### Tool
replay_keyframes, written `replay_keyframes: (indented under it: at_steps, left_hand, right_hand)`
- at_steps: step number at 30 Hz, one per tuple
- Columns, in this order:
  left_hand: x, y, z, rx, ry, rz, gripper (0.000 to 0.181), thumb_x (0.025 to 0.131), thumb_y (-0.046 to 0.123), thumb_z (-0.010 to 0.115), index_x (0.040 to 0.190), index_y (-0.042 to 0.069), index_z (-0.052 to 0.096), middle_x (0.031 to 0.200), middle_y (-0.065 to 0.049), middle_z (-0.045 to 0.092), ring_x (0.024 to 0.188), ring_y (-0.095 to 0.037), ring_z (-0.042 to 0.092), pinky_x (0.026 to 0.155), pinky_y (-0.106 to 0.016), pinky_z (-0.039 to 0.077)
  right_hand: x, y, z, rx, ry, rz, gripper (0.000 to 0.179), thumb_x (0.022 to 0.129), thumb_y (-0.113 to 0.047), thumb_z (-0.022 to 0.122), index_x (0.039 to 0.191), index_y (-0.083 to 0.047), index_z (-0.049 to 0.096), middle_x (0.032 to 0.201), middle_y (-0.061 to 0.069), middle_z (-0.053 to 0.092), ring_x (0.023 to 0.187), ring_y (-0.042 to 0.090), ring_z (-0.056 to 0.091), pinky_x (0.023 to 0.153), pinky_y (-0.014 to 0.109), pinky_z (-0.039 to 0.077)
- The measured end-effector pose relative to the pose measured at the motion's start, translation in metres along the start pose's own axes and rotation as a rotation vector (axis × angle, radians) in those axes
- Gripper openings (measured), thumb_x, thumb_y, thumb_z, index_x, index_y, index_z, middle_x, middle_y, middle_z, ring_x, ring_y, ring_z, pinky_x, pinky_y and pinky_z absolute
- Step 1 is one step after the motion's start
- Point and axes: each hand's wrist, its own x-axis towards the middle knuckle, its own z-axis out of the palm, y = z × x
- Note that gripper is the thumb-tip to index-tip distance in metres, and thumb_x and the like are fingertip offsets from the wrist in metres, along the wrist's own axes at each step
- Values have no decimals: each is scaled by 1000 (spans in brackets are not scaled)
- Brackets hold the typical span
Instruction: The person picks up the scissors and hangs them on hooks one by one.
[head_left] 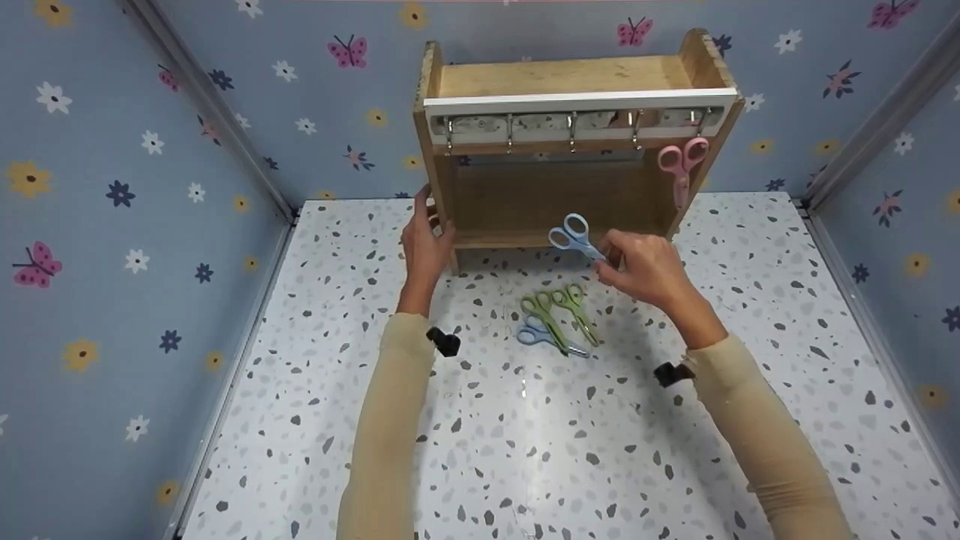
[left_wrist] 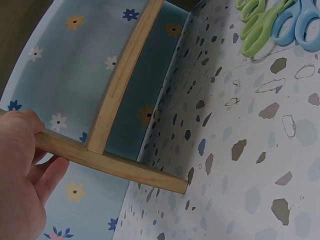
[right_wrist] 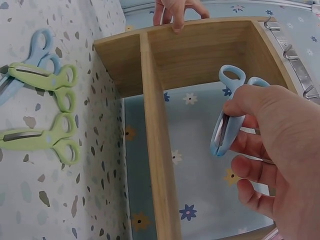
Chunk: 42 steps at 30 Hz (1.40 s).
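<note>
My right hand [head_left: 651,266] pinches blue scissors [head_left: 574,236] between thumb and fingers, in front of the wooden rack [head_left: 562,77]. In the right wrist view the scissors' blades point down and their handle loops up. The left hand [head_left: 427,244] grips the rack's left side panel, its fingers round the edge, as the left wrist view also shows. Pink scissors [head_left: 682,166] hang from the rightmost hook of the metal hook rail [head_left: 541,124]. On the table below lie two green scissors [head_left: 576,311] and another blue pair [head_left: 531,334], partly under one green pair.
The rack stands on a white speckled table [head_left: 525,450] near the back wall. Flower-patterned blue walls [head_left: 97,225] close in the left, back and right. The rail's other hooks [head_left: 572,133] hold nothing. A black clip-like piece [head_left: 444,342] sits at each sleeve cuff.
</note>
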Motion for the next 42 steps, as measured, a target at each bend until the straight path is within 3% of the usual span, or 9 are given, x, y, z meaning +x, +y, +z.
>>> replay_keyframes:
  at_steps: [9, 29, 42]
  left_hand:
    - [-1, -1, -1, 15, -2, 0, 70, 110, 8, 66, 174, 14, 38, 159, -22, 66, 144, -37, 71, 121, -52, 61]
    - [0, -2, -2, -29, -11, 14, 70, 110, 4, 67, 173, 12, 38, 161, -24, 64, 147, -38, 68, 123, -58, 58]
    - [0, -1, 0, 18, 9, 33, 68, 111, 9, 67, 173, 10, 40, 155, -25, 69, 141, -40, 73, 117, -53, 63]
  right_hand:
    - [0, 3, -4, -3, 66, -61, 14, 96, -12, 84, 103, -4, 76, 85, 14, 80, 72, 32, 71, 65, 40, 52]
    - [-1, 5, -18, 37, 140, -19, 14, 97, -8, 84, 105, -3, 74, 85, 17, 76, 72, 30, 66, 66, 34, 50]
    - [3, 8, -31, 47, 199, -17, 14, 96, -7, 83, 104, -1, 72, 84, 18, 75, 71, 28, 63, 67, 31, 46]
